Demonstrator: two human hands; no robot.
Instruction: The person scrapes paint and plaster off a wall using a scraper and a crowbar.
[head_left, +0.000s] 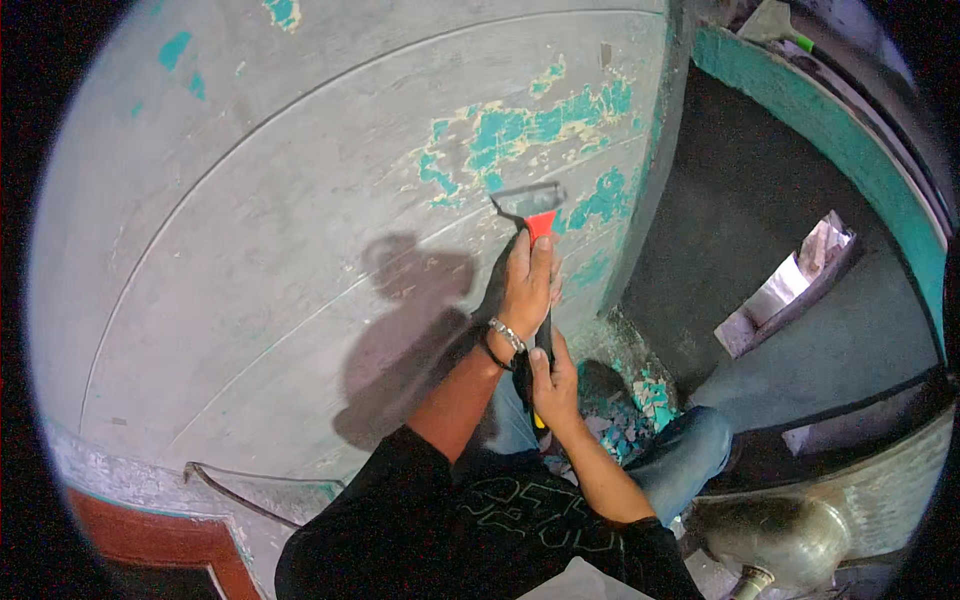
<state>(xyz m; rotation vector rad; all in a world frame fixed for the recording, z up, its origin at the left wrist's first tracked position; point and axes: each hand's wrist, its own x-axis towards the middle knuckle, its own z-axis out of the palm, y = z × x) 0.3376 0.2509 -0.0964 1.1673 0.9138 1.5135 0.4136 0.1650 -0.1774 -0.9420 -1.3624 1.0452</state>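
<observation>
A long-handled scraper (540, 224) with a wide flat blade, a red neck and a black handle ending in yellow is held up in front of a grey-white wall (260, 240). My left hand (528, 280), with a bracelet at the wrist, wraps the handle just below the red neck. Lower down, my right hand (557, 385) grips the same handle. The blade is at the wall, beside the lower edge of a turquoise patch (500, 135) with ragged, cream-coloured borders. Whether the whole blade edge touches the wall I cannot tell.
Paint flakes (655, 395) litter the floor by my knee (690, 450). To the right stand a dark panel (760, 190) and a turquoise band (840, 130). A rounded metal vessel (775, 540) sits at the lower right. A bent rod (240, 490) juts out at lower left.
</observation>
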